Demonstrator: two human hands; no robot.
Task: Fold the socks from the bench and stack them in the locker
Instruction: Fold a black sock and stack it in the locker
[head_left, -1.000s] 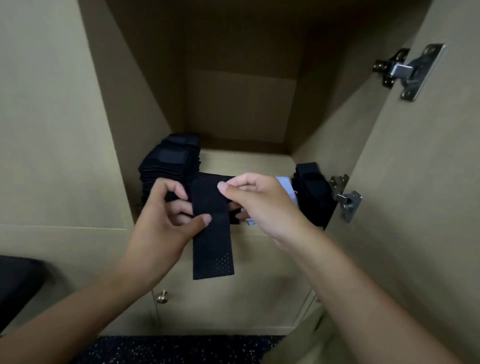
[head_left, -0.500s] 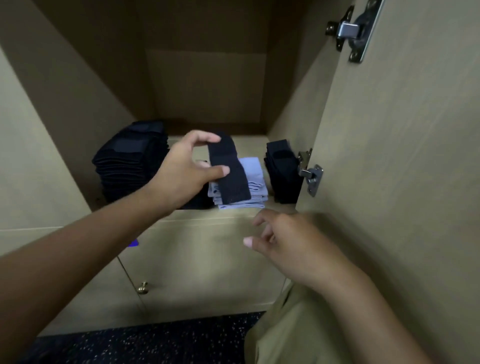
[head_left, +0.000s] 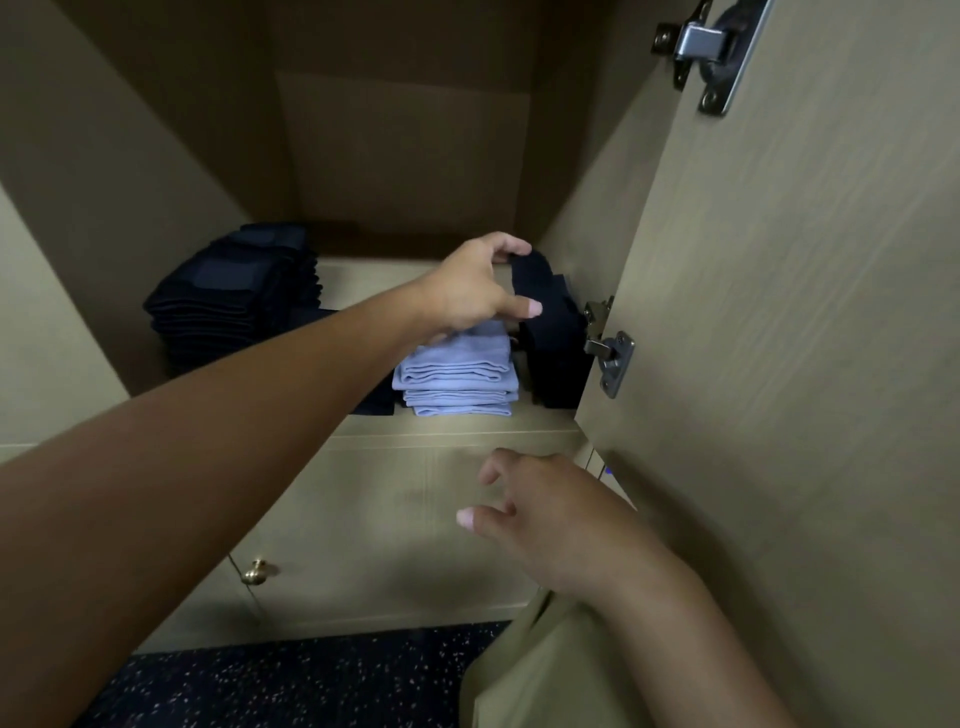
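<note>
Beige wood everywhere, basically: the locker (head_left: 415, 156) fills most of the view, its door (head_left: 779, 364) is swung open on the right with two metal hinges (head_left: 608, 345) on show, and a lower cabinet front with a small brass knob (head_left: 254, 571) is seen under the shelf (head_left: 441, 423). Speckled dark flooring (head_left: 285, 686) is caught at the bottom edge.

On the shelf, three piles are lined up. A big stack of dark socks (head_left: 234, 296) is parked at the left, a light blue stack (head_left: 457, 374) is set in the middle, and a smaller dark stack (head_left: 558, 358) is tucked against the right wall, just beside the lower hinge.

A folded dark sock (head_left: 540, 291) is being held right over that right-hand pile by the left hand (head_left: 467, 291), pinched between the thumb on the near edge and curled fingers over the far end. Whether it's already touching the pile underneath can't be told, dark on dark.

The right hand (head_left: 545, 514) is kept low in front of the cabinet, fingers loosely spread, nothing held.

Handling-wise, the sock is judged to be very light, soft and floppy, not fragile at all, and probably grippy knit instead of slick. A fold like that will likely spring open if it's grabbed by one layer, so it's best pinched across both layers near the fold, then patted flat once it's laid down so the pile isn't nudged crooked.
</note>
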